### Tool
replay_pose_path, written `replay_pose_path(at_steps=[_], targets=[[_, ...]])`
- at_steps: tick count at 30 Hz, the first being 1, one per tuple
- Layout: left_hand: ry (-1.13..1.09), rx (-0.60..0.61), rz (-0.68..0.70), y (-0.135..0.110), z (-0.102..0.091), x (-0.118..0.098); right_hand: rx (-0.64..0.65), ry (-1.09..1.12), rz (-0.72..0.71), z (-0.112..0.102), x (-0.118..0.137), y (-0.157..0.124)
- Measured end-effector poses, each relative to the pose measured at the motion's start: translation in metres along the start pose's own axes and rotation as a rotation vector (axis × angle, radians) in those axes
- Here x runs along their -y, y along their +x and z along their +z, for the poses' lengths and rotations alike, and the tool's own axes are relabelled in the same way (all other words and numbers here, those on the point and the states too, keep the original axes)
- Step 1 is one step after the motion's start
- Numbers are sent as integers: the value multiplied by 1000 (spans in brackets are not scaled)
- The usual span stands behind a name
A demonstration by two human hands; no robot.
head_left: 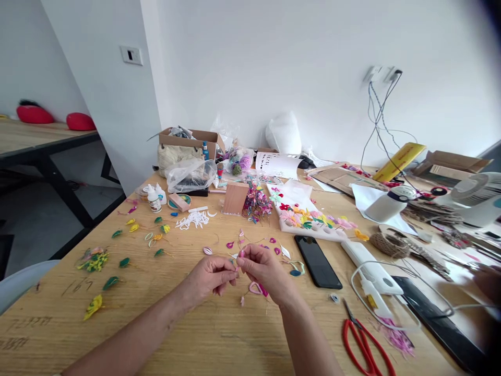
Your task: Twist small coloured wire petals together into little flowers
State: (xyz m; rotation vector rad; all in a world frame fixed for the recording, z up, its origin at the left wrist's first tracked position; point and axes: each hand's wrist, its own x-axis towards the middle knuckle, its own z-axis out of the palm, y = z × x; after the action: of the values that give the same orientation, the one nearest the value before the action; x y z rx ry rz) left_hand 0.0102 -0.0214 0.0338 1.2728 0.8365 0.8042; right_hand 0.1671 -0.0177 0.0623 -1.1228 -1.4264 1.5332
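In the middle of the wooden table [188, 334], my left hand [214, 274] and my right hand [258, 269] meet with fingertips pinched. A small pink thread piece [241, 254] pokes out of the right hand's pinch. What the left fingertips hold is too small to make out; they almost touch the right ones. Just below lies a pink and white thread loop [255, 288]. A pink-striped petal [207, 251] rests left of the hands, and a white petal [285, 252] lies to their right. Green thread leaves [110, 282] and a yellow flower [93, 307] are spread at the left.
Red-handled scissors [364, 339], a black phone [318, 262] and a white power strip [371, 266] lie to the right. White foam [285, 225] holds colourful flowers. Glue bottles [154, 198] and a wooden block [235, 198] stand farther back. Part of another person's hand [487, 282] shows at the right edge.
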Motion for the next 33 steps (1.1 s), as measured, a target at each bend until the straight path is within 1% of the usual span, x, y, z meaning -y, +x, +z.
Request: replay_pose_path(at_steps=[8, 11, 17, 19, 21, 23, 25, 27, 29, 31, 33], targets=[[-26, 1, -27, 1, 3, 1, -60, -5, -15, -2, -1, -4], [-35, 3, -22, 2, 4, 2, -75, 1, 3, -2, -3, -4], [9, -16, 5, 3, 1, 3, -58, 20, 37, 2, -1, -3], [23, -29, -15, 3, -1, 3, -80, 12, 4, -3, 3, -7], [20, -62, -34, 3, -4, 2, -156, -25, -30, -15, 7, -14], [2, -89, -32, 2, -6, 1, -283, -156, -14, -34, 6, -25], [-20, -105, -25, 2, -7, 2, -424, -422, 61, -55, -1, -38], [-46, -111, -23, 1, -8, 4, -506, -720, 164, -71, -12, -51], [-71, -118, -27, 1, -9, 7, -506, -913, 249, -80, -25, -60], [-88, -122, -35, 0, -9, 10, -479, -982, 292, -83, -37, -62], [-92, -131, -45, -1, -9, 12, -473, -1001, 309, -82, -46, -58]])
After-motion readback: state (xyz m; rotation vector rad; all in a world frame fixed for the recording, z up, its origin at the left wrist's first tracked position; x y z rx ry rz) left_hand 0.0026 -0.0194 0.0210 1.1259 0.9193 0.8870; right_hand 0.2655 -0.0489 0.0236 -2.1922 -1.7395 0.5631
